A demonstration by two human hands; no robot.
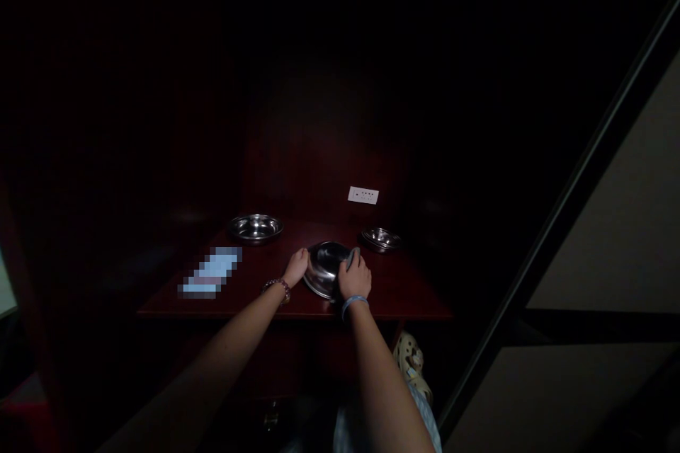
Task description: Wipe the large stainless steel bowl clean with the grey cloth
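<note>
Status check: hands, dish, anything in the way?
Left hand grips tilted steel dish at its left rim. Right hand on its right rim, over what looks like a grey cloth. Two other dishes sit apart, behind.

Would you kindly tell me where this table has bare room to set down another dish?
Bare wood lies at the back between the left dish and the right dish, between the blurred sheet and the left hand, and at the front right corner of the table. The front middle is crowded: the left hand and the right hand are on the tilted dish.
</note>
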